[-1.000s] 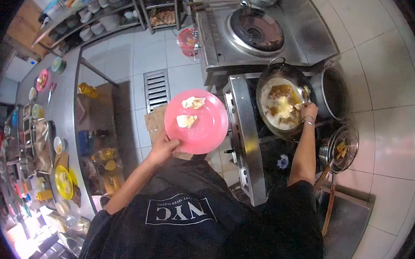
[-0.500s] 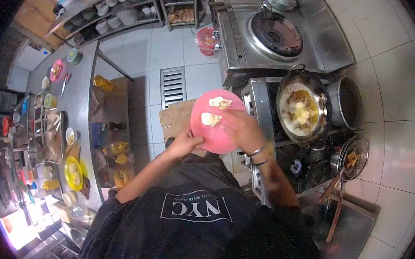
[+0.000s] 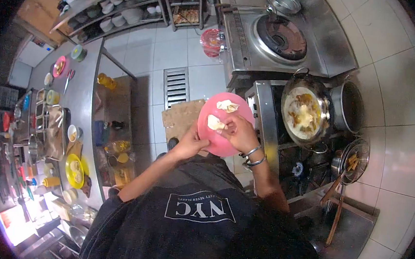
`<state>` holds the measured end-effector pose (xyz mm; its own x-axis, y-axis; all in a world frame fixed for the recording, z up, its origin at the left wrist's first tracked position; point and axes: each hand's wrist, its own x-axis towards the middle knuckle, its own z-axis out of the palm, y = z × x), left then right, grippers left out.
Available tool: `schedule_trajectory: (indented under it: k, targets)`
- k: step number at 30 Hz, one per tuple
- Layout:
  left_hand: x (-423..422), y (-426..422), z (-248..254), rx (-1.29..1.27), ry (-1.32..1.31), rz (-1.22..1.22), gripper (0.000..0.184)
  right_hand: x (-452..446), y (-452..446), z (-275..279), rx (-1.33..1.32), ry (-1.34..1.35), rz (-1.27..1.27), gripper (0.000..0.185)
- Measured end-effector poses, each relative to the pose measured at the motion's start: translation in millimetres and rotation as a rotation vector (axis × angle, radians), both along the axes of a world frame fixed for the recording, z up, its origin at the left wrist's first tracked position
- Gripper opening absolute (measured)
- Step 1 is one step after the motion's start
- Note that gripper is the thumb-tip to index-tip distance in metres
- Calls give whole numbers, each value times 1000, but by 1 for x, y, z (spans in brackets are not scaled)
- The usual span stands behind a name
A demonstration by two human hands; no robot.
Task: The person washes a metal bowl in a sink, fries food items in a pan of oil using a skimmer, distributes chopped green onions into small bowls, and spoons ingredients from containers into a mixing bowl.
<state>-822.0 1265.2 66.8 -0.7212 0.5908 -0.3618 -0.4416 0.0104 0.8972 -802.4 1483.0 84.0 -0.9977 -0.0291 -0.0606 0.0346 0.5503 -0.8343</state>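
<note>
My left hand grips the near left rim of a pink plate. Two pale folded pieces of dough lie on it, a far one and a nearer one. Over the plate, my right hand has its fingers closed at the right end of the nearer piece. To the right, a wok sits on the stove, with pieces frying in bubbling oil.
A deep pot stands right of the wok. Strainers with wooden handles lie nearer. A second burner is at the back. On the left, a steel counter holds a yellow plate, bowls and trays.
My right hand has moved left from above the wok to the pink plate and closed at the nearer dough piece. The plate, in my left hand, sits farther right in view.
</note>
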Motion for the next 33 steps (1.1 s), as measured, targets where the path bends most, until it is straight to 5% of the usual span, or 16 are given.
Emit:
schedule_trajectory:
  k: [2,6,8,10,12,14,15,17,19,21,22,24,28,33]
  targets:
    - [2,1,-6,12,106,29,75,0,-2,8,-83,-42,-31,29]
    - [3,3,2,56,11,69,77,2,-7,25,186,53,-9,23]
    - [0,-1,5,56,-268,7,77,8,-6,26,243,172,42,20]
    - [-1,-3,20,-179,-63,-22,72,2,-10,28,350,468,197,10]
    - [0,-6,6,5,97,145,63,2,-14,28,241,504,246,6]
    - [2,-4,4,54,-137,34,56,1,-16,26,194,464,257,7]
    - [-1,-4,11,-228,-224,-50,51,3,-18,32,173,434,243,6]
    - [10,0,-21,98,-274,94,37,13,-11,48,132,393,160,6]
    - [10,1,-13,192,-322,91,46,23,-6,64,133,379,66,8]
    - [6,6,2,204,-208,112,54,29,2,74,-229,347,-236,17]
    - [3,6,3,218,-215,95,54,31,18,73,-210,345,-250,17]
    - [0,5,18,-20,-201,58,60,37,61,64,-83,229,-531,20]
    - [3,7,-9,174,-191,103,64,50,172,29,413,164,-690,22]
    - [7,8,0,120,-172,93,65,36,258,-49,570,31,-758,19]
